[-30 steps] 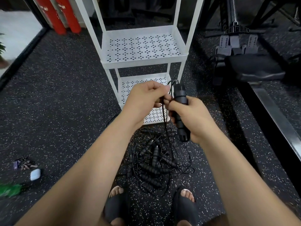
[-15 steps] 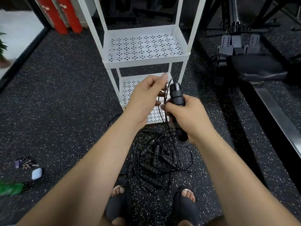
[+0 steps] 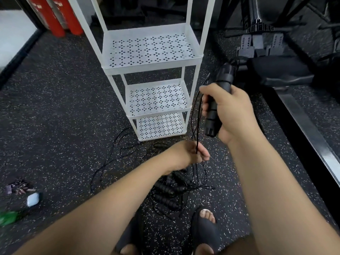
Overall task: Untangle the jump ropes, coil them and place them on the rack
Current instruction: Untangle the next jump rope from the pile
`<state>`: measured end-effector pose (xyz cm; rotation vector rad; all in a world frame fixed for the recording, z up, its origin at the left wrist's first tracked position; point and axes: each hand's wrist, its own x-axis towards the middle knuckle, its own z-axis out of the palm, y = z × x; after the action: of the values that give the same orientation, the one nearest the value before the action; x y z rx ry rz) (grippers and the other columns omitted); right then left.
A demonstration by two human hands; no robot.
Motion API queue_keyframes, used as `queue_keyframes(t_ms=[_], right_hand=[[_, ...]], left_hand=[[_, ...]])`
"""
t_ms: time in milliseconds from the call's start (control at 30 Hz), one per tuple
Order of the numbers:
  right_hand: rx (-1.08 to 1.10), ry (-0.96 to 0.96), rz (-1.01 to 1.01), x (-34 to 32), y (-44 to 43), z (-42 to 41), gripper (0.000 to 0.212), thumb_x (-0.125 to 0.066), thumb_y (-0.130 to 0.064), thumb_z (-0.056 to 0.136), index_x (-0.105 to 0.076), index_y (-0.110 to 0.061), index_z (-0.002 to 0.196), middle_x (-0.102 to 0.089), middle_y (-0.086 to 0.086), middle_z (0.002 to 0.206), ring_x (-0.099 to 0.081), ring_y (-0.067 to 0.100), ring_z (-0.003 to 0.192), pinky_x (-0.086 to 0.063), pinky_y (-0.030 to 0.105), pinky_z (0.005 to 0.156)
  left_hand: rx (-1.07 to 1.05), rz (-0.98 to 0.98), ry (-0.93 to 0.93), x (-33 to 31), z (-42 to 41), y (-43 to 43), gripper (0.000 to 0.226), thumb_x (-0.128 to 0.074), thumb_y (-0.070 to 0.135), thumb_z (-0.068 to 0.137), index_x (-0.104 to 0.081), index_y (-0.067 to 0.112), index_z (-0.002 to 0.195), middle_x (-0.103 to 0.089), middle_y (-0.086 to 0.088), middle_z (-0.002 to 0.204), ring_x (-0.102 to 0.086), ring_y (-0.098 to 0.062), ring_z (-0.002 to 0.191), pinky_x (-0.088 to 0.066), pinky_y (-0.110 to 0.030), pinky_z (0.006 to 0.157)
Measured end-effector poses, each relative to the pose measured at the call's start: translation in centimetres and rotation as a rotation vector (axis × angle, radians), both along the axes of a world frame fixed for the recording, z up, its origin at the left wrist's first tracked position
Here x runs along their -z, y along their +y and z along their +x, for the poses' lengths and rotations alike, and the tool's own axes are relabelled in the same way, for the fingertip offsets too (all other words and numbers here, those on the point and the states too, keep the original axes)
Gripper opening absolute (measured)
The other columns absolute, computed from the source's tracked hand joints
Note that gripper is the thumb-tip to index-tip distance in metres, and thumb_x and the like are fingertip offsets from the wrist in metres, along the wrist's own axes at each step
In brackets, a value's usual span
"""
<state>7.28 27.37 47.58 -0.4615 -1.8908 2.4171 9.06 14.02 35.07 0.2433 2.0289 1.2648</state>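
My right hand (image 3: pixel 230 111) grips a black jump rope handle (image 3: pixel 218 100) upright, to the right of the white rack (image 3: pixel 152 63). A thin black cord (image 3: pixel 197 122) runs down from the handle's top into my left hand (image 3: pixel 191 153), which pinches it lower down, over the floor. Under my left hand a tangled pile of black jump ropes (image 3: pixel 173 190) with several ribbed handles lies on the speckled floor, with loose cord loops (image 3: pixel 117 155) trailing to the left. The rack's shelves hold nothing.
Black gym equipment (image 3: pixel 276 67) and a metal rail (image 3: pixel 309 129) fill the right side. Red cylinders (image 3: pixel 55 17) stand at the back left. Keys (image 3: pixel 18 187), a small white case (image 3: pixel 33 198) and a green item (image 3: pixel 9 217) lie on the floor at left. My sandalled feet (image 3: pixel 206 230) stand below the pile.
My left hand has slid down the cord from beside the handle to low over the pile. My right hand has swung right with the handle. The view has shifted so the rack shows more fully.
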Motion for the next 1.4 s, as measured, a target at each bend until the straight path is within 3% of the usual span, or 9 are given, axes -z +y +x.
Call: queue_keyframes(t_ms=[167,300,433,533,700,800,933,1100,1400], right_hand=[[0.108,0.017,-0.152,-0.9,1.4,-0.1,0.022,-0.074,-0.003,0.094,-0.06,-0.014,0.081,-0.06,0.0,0.064,-0.05,0.014,0.052,-0.043,0.027,0.051],[0.174,0.017,-0.181,-1.0,1.7,0.0,0.021,-0.074,-0.004,0.094,-0.059,-0.014,0.083,-0.059,0.0,0.065,-0.05,0.013,0.053,-0.043,0.027,0.05],[0.185,0.014,-0.206,-1.0,1.9,0.1,0.017,-0.074,-0.007,0.096,-0.059,-0.012,0.089,-0.06,0.0,0.067,-0.05,0.012,0.054,-0.044,0.027,0.052],[0.188,0.009,-0.232,-0.8,1.9,0.0,0.015,-0.075,-0.012,0.098,-0.061,-0.012,0.093,-0.06,0.0,0.069,-0.051,0.012,0.054,-0.044,0.026,0.053],[0.172,-0.061,-0.218,0.0,1.4,-0.2,0.015,-0.076,-0.011,0.096,-0.061,-0.01,0.098,-0.061,0.001,0.068,-0.051,0.013,0.054,-0.043,0.027,0.054],[0.12,-0.104,-0.157,0.6,1.0,-0.2,0.013,-0.076,-0.009,0.094,-0.063,-0.01,0.093,-0.062,0.001,0.067,-0.052,0.014,0.054,-0.044,0.027,0.052],[0.021,-0.144,-0.016,1.8,0.1,0.0,0.014,-0.079,-0.01,0.092,-0.065,-0.009,0.095,-0.065,0.002,0.067,-0.055,0.015,0.054,-0.048,0.028,0.052],[-0.073,-0.146,0.107,2.2,-1.0,0.5,0.012,-0.078,-0.014,0.089,-0.07,-0.008,0.095,-0.067,0.005,0.073,-0.056,0.018,0.061,-0.046,0.035,0.061],[-0.216,-0.094,0.07,1.7,-1.9,1.0,0.006,-0.075,-0.01,0.091,-0.071,-0.009,0.096,-0.062,0.006,0.073,-0.052,0.016,0.058,-0.044,0.026,0.052]], left_hand=[[0.135,-0.206,0.01,2.4,0.5,-0.7,0.015,-0.064,0.027,0.105,-0.078,0.03,0.111,-0.075,0.014,0.123,-0.066,-0.008,0.116,-0.045,-0.029,0.1],[0.079,-0.274,0.002,4.0,0.6,-2.2,0.018,-0.062,0.043,0.103,-0.078,0.036,0.099,-0.077,0.018,0.108,-0.072,-0.016,0.108,-0.055,-0.043,0.104],[0.045,-0.269,0.086,3.1,-0.4,-3.0,0.021,-0.062,0.046,0.106,-0.08,0.038,0.1,-0.078,0.023,0.101,-0.072,-0.004,0.095,-0.051,-0.031,0.087],[0.041,-0.272,0.141,1.5,-1.2,-3.0,0.023,-0.061,0.059,0.101,-0.078,0.044,0.105,-0.08,0.02,0.103,-0.073,-0.021,0.086,-0.059,-0.038,0.079],[-0.068,-0.14,0.213,-2.0,-2.6,-3.5,0.021,-0.062,0.047,0.104,-0.077,0.033,0.108,-0.081,0.015,0.101,-0.076,-0.009,0.086,-0.059,-0.029,0.086],[-0.178,-0.065,0.248,-4.6,-3.0,-3.9,0.021,-0.061,0.043,0.106,-0.077,0.029,0.108,-0.081,0.014,0.103,-0.077,-0.013,0.087,-0.058,-0.02,0.074],[-0.293,0.058,0.319,-7.6,-3.2,-4.2,0.031,-0.063,0.047,0.105,-0.075,0.019,0.104,-0.08,0.002,0.103,-0.076,-0.017,0.09,-0.06,-0.054,0.094],[-0.381,0.171,0.364,-10.1,-3.3,-4.6,0.027,-0.064,0.037,0.107,-0.075,0.014,0.097,-0.082,0.005,0.096,-0.074,-0.028,0.101,-0.06,-0.038,0.08],[-0.488,0.253,0.396,-11.9,-3.3,-6.0,0.026,-0.066,0.031,0.106,-0.076,0.008,0.1,-0.083,0.002,0.096,-0.075,-0.012,0.085,-0.051,-0.028,0.07]])
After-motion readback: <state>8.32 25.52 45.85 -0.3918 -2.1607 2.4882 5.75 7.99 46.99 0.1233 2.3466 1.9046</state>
